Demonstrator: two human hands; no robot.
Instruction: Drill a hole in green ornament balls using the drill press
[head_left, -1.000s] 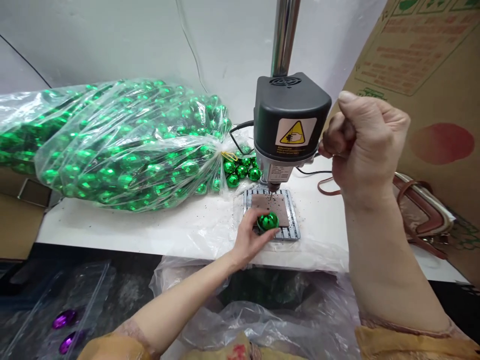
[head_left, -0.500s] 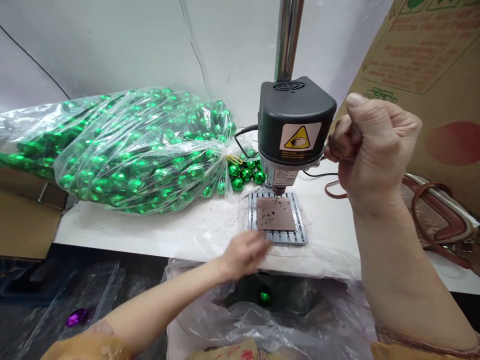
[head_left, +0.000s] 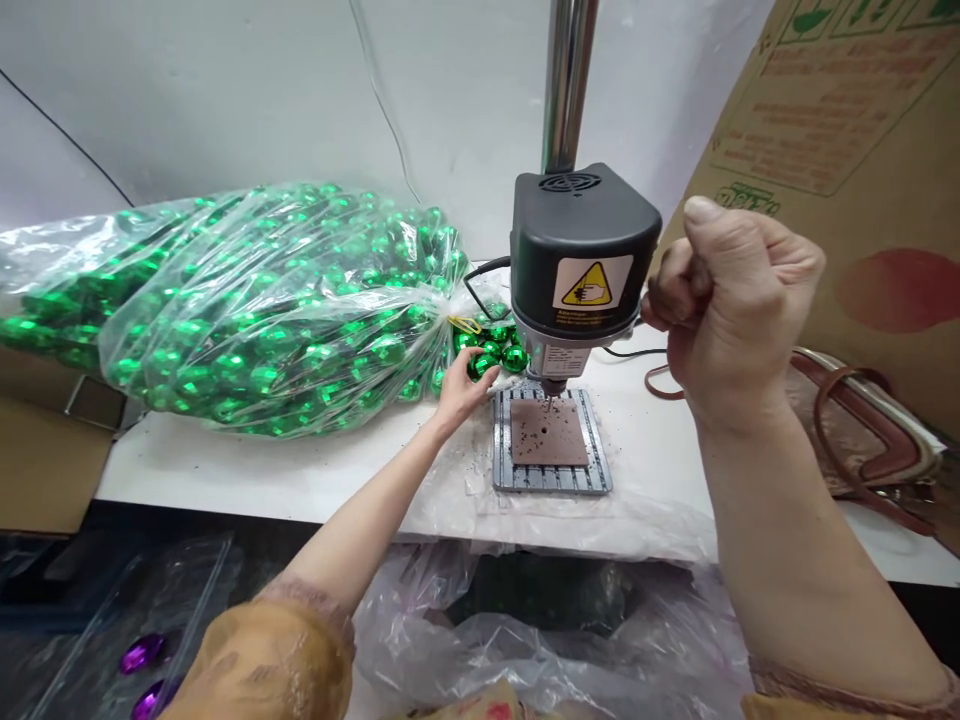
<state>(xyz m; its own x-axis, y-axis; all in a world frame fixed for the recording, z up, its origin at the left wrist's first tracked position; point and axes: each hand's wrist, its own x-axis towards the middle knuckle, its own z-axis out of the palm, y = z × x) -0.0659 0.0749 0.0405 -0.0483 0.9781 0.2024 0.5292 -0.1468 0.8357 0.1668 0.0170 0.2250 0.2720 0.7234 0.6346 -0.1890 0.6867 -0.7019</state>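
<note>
My left hand (head_left: pixel 460 393) reaches to the small pile of shiny green faceted balls (head_left: pixel 514 358) behind the drill's base. Its thumb and fingers are closed around one green ball (head_left: pixel 481 366) at the front of the pile. To the right of the drill press (head_left: pixel 586 240), my right hand (head_left: pixel 739 305) is closed in a fist on its feed handle, mostly hidden by the fingers. Below the bit, a brown square board (head_left: pixel 551 445) with a dark hole and scattered crumbs lies on the slotted metal base (head_left: pixel 600 478).
A large clear bag of green balls (head_left: pixel 285 310) lies tied on the white table (head_left: pixel 300 470). At right are a cardboard box (head_left: pixel 840 130) and a brown-strapped handbag (head_left: pixel 862 430). A plastic bag (head_left: pixel 405 610) gapes below the table edge; purple pieces (head_left: pixel 142 653) lie lower left.
My left hand has moved up and back from the front of the drill base to the green balls. A green ball seen in the lower bag's opening is out of sight now. My right hand stays put.
</note>
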